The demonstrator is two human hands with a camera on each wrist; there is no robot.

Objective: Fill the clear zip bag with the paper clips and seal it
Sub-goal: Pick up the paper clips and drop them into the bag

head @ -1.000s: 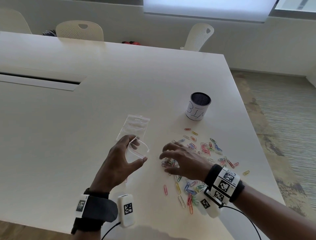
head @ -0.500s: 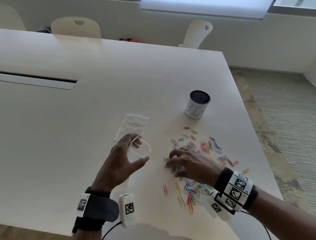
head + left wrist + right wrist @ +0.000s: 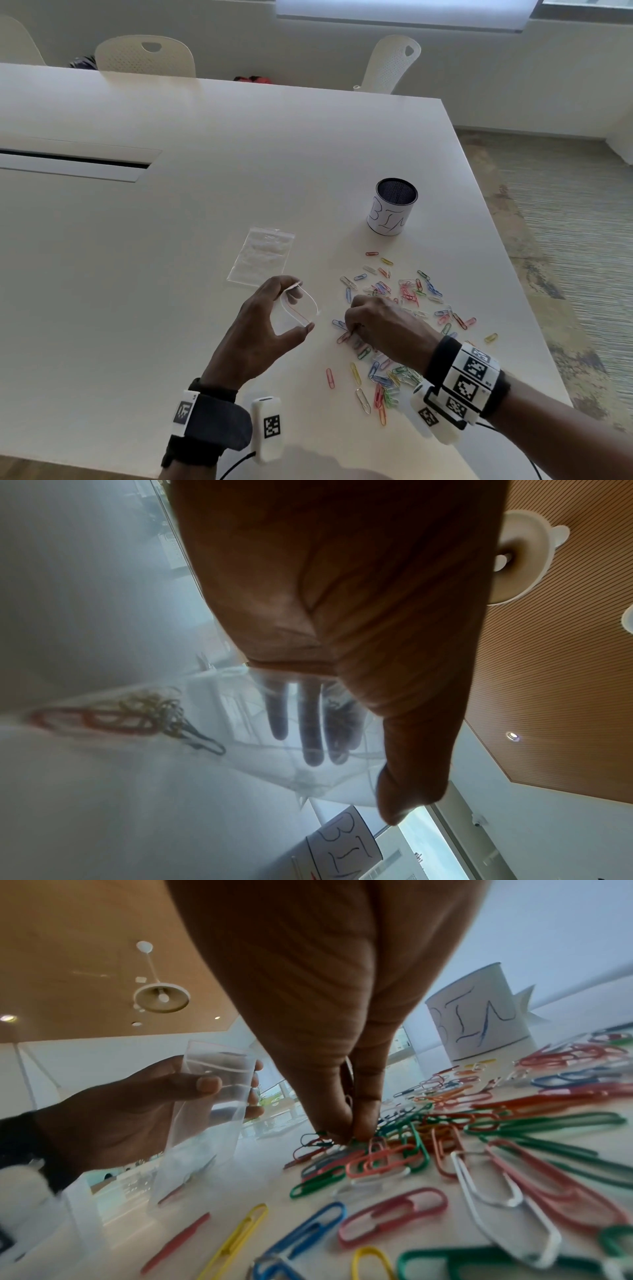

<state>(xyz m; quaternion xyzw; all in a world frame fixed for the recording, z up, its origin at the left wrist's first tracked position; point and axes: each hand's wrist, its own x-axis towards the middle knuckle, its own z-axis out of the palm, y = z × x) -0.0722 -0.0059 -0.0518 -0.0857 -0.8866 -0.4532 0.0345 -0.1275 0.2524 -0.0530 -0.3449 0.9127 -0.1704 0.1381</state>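
Left hand (image 3: pixel 263 329) holds open zip bag (image 3: pixel 209 1110) (few clips inside); right hand (image 3: pixel 380 325) pinches paper clips (image 3: pixel 394 377).

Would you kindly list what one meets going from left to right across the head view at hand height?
Left hand → clear zip bag held open → right hand pinching at the paper clips → lone yellow clip.

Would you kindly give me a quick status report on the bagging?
Left hand holds zip bag open, upright. Right hand pinching paper clips from pile. Few clips bagged; spare bag and bin clear of work.
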